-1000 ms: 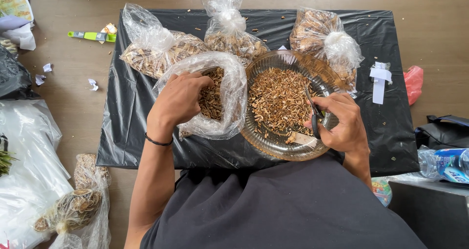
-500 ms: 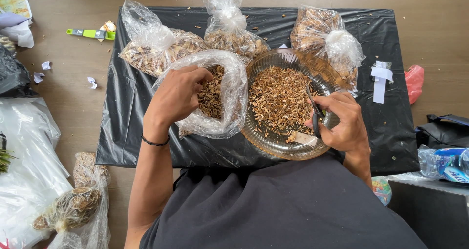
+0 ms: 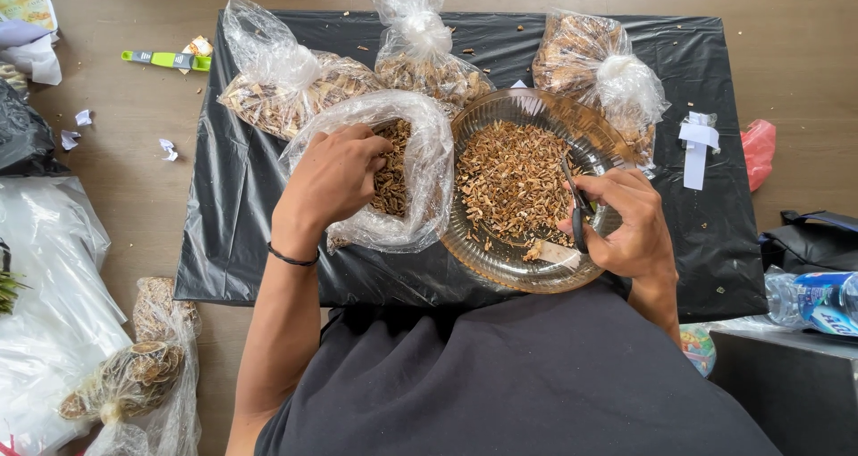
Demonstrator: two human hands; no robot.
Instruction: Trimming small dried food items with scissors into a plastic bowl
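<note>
My left hand reaches into the open clear plastic bag of dried brown pieces, fingers pinched on some; best draw only 1 pinch. My right hand grips black scissors over the round glass bowl of cut bits.

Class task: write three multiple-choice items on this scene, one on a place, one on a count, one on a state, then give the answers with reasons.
1. Where is the left hand?
A. in the open bag
B. on the floor
C. on the bottle

2. How many tied bags lie behind the bowl?
A. one
B. three
C. five

3. What does the right hand hold?
A. nothing
B. a spoon
C. scissors

Answers: 1 A, its fingers reach into the bag's mouth. 2 B, three knotted bags sit on the black sheet. 3 C, dark blades point over the bowl's dried pieces.
</note>
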